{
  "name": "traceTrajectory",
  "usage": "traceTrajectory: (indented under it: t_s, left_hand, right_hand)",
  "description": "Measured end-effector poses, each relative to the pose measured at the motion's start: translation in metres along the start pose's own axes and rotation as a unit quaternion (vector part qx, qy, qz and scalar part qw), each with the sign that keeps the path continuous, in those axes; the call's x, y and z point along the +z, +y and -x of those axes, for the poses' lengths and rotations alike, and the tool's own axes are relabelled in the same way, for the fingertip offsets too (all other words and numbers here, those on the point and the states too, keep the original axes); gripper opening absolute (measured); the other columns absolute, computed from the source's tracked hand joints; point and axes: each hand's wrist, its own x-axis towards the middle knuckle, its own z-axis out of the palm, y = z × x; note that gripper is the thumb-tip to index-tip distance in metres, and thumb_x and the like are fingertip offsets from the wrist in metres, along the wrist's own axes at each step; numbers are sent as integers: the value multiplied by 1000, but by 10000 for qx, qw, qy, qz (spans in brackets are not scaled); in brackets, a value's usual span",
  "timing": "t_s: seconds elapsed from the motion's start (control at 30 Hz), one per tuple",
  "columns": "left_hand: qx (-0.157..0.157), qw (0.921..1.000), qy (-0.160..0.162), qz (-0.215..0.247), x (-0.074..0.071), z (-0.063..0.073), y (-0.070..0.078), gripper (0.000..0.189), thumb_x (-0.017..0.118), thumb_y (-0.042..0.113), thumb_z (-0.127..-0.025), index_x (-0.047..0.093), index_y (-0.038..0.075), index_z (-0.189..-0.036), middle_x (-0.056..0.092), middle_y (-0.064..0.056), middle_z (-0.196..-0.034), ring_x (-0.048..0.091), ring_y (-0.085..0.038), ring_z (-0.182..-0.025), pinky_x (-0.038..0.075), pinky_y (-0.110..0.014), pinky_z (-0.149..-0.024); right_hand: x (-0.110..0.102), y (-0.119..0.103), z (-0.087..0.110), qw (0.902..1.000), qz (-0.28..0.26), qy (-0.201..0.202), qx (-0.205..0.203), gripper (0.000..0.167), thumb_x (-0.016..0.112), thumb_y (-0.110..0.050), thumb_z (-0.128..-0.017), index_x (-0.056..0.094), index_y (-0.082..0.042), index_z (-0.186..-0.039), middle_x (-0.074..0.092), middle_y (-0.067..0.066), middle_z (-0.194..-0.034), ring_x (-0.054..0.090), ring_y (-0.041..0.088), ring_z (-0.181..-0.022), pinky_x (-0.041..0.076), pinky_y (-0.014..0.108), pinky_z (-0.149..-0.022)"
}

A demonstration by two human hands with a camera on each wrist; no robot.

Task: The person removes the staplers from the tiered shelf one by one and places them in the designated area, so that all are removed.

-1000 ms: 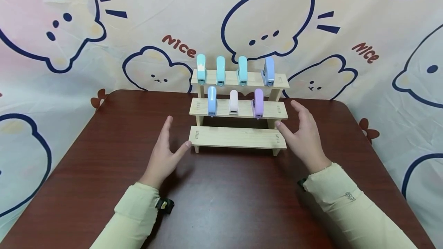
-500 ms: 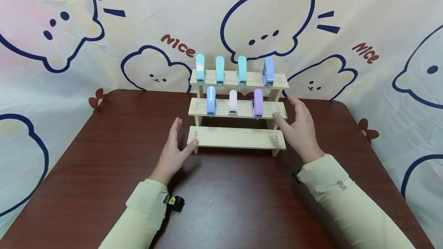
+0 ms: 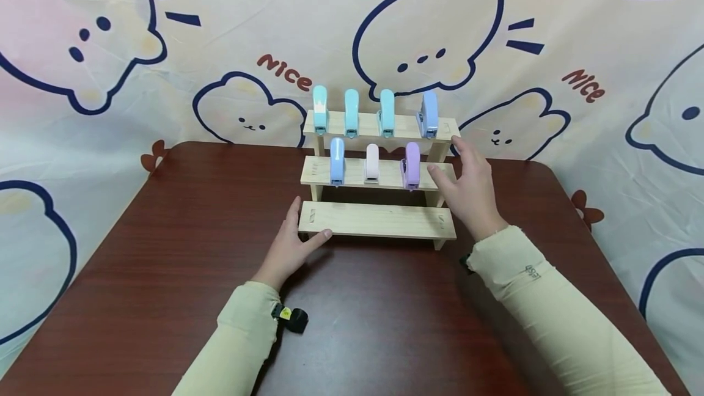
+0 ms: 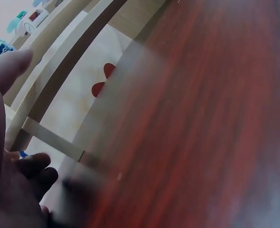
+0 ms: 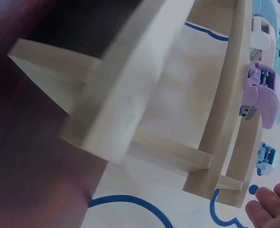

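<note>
A three-tier wooden rack (image 3: 379, 220) stands on the table. Its top tier bears three teal staplers (image 3: 351, 113) and a blue stapler (image 3: 428, 115). On the middle tier sit another blue stapler (image 3: 337, 162), a white stapler (image 3: 371, 164) and a purple stapler (image 3: 410, 166). My left hand (image 3: 287, 252) is at the left end of the bottom tier, thumb along its front edge and fingers beside the end; contact cannot be told. At the rack's right side is my right hand (image 3: 470, 191), its thumb by the middle tier's end, fingers reaching up near the top tier. Neither hand grips a stapler.
The dark red-brown wooden table (image 3: 385, 322) has rounded far corners. Close behind the rack hangs a pale cloth (image 3: 231, 11) with blue cartoon outlines, and it continues down both sides. A black wrist device (image 3: 294, 319) is strapped at my left cuff.
My left hand has moved right, up to the bottom tier's left end. The right hand has moved forward and left, closer to the upper tiers. Rack and staplers have stayed in place.
</note>
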Motion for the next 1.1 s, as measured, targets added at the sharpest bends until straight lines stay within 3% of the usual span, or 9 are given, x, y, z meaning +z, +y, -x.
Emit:
traceTrajectory:
  t_s: [0.23, 0.57, 0.83, 1.1]
  left_hand:
    - [-148, 9997, 101, -185, 3, -3, 0, 108, 71, 59, -86, 7, 23, -163, 15, -7, -167, 2, -42, -152, 13, -65, -117]
    - [-212, 9989, 211, -347, 7, -1, -3, 105, 74, 55, -86, 9, 24, -163, 19, -6, -167, 6, -43, -151, 17, -65, -116]
    - [-109, 9991, 276, -301, 7, -1, -5, 104, 74, 54, -86, 11, 23, -163, 19, -7, -166, 7, -44, -151, 16, -66, -115]
    - [-121, 9991, 253, -313, 8, -2, -5, 105, 74, 54, -86, 10, 23, -163, 19, -8, -166, 7, -44, -151, 16, -64, -116]
  right_hand:
    - [5, -5, -22, 9996, 64, 163, -243, 63, 66, -36, -97, 47, -4, -147, 46, 14, -151, 43, 31, -139, 36, 53, -112]
    - [15, -20, -49, 9975, -187, -228, 636, 64, 62, -47, -98, 48, -8, -147, 50, 10, -141, 50, 27, -128, 42, 42, -108]
    - [16, -26, -62, 9935, -427, -39, 1058, 54, 63, -41, -99, 58, -5, -139, 51, 11, -137, 54, 25, -130, 47, 32, -103]
    - [12, -21, -63, 9906, -213, 341, 1309, 49, 65, -45, -96, 65, -8, -127, 64, 7, -126, 62, 20, -113, 52, 34, -96]
